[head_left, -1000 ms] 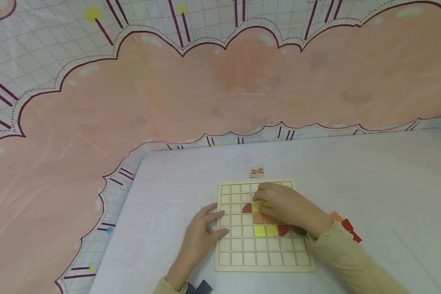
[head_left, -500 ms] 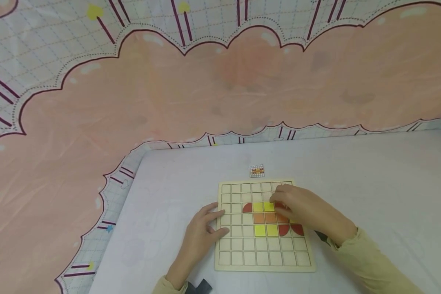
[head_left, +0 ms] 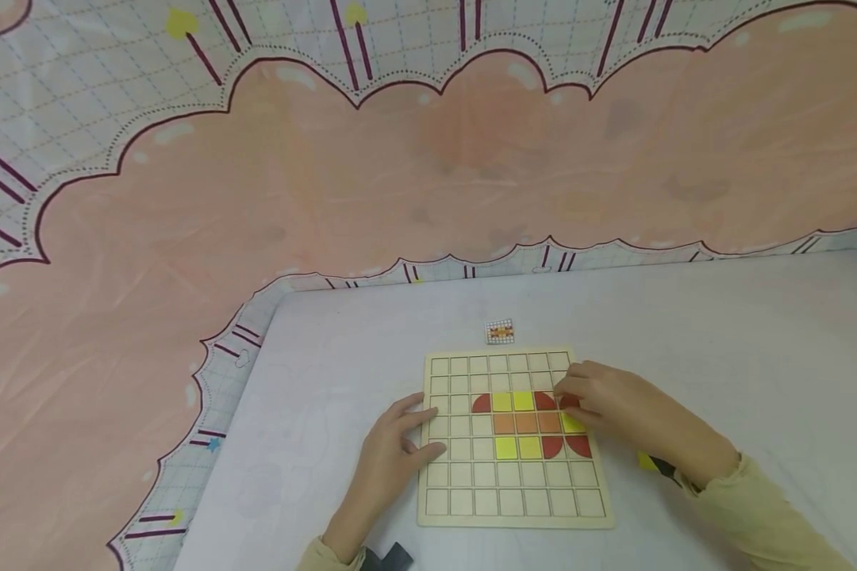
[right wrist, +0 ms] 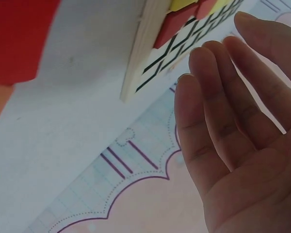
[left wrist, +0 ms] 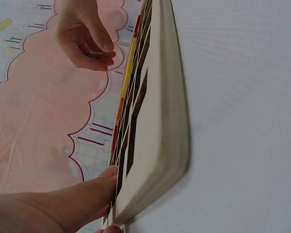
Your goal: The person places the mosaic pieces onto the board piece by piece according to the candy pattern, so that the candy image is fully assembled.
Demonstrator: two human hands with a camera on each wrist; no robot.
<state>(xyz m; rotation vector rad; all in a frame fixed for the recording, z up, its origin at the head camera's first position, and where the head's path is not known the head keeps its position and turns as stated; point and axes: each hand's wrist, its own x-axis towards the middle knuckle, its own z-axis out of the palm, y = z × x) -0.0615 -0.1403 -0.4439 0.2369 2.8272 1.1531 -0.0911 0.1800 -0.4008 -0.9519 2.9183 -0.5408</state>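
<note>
At lower centre I see the left hand (head_left: 393,446), fingers wide, touching the grid board (head_left: 506,475); the right hand (head_left: 616,400), fingers loosely bent, overhangs it.

Flat gridded board (head_left: 462,475) bears 3 orange tiles (head_left: 526,423), yellow tiles (head_left: 505,448) and rounded red tiles (head_left: 552,448).

Head view looking forward and down, wrist views close in, steeply tilted, all sharing the gridded board (head_left: 509,476)

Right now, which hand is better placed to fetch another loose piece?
Probably the right hand: it looks free of pieces, is near the right edge of the board, and a loose yellow piece lies on that side. The left hand touches the board's left edge, farther away.
</note>
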